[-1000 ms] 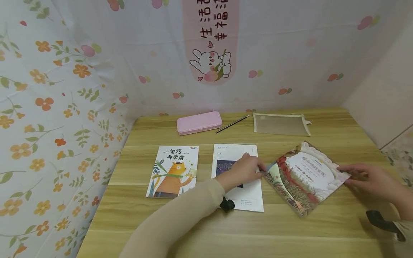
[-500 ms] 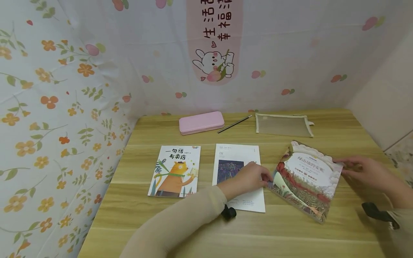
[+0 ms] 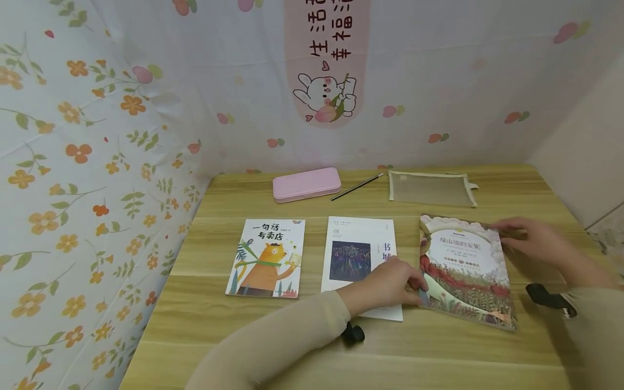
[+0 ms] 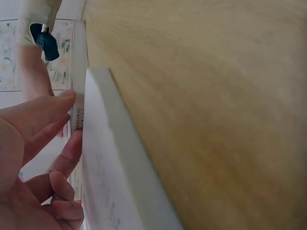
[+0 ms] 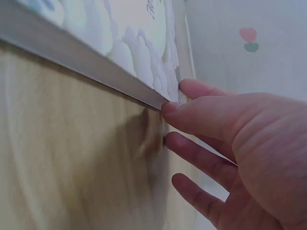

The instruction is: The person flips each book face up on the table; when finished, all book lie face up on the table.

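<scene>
An illustrated book [image 3: 465, 265] with a pale cloud border and a red and green field on its cover lies at the right, almost square to the table. My left hand [image 3: 390, 284] pinches its lower left corner, thumb above and fingers below. In the left wrist view, that thumb [image 4: 67, 98] presses on the book's edge. At the upper right corner, my right hand [image 3: 533, 244] grips with thumb and forefinger; other fingers spread apart in the right wrist view. Under my left wrist lies a white book [image 3: 353, 261] with a dark picture, partly covered by the hand.
A smaller book [image 3: 265, 260] with an orange animal lies at the left. Along the back are a pink pencil case [image 3: 307, 184], a pencil [image 3: 357, 187] and a mesh pouch [image 3: 431, 188]. A patterned curtain [image 3: 244, 81] hangs behind the wooden table [image 3: 195, 325].
The illustrated book has turned counterclockwise, from a strong slant to nearly straight. My right hand has moved left and away from me with its corner; my left hand shifted slightly right and nearer.
</scene>
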Demonstrator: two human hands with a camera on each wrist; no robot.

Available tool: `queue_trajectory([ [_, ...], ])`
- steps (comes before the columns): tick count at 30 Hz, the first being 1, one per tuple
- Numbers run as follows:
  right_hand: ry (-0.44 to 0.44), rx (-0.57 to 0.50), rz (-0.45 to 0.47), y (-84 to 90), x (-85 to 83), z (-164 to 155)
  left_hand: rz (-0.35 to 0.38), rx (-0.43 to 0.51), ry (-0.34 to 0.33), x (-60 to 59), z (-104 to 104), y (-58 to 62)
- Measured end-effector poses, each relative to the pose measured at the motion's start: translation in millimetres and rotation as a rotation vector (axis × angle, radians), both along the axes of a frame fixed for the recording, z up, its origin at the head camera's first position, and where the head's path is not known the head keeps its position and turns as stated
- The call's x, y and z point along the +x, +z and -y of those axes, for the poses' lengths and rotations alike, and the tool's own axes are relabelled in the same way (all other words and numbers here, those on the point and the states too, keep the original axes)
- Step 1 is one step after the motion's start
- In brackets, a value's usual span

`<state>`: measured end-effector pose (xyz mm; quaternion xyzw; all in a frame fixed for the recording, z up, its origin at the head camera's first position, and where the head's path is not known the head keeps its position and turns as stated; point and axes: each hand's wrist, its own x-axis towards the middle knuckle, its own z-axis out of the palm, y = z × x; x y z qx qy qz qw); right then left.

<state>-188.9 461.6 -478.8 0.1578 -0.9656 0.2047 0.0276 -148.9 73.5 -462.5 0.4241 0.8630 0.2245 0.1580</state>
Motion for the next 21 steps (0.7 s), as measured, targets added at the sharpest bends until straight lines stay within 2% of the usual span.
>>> queue_trajectory([
  [8, 0.027, 0.030, -0.010, 3.5, -19.6, 12, -0.041, 0.006, -0.021, 3.0, -4, -4.1],
  [15, 0.025, 0.013, 0.052, 5.9, -25.4, 19, -0.059, 0.001, -0.062, 6.3, -5, -6.4],
  [18, -0.005, 0.017, 0.102, 7.5, -21.8, 22, -0.078, 0.015, -0.019, 5.5, 3, -5.2],
  [21, -0.059, 0.020, 0.157, 10.2, -14.7, 30, -0.089, 0.075, 0.111, 2.6, 17, -1.7],
])
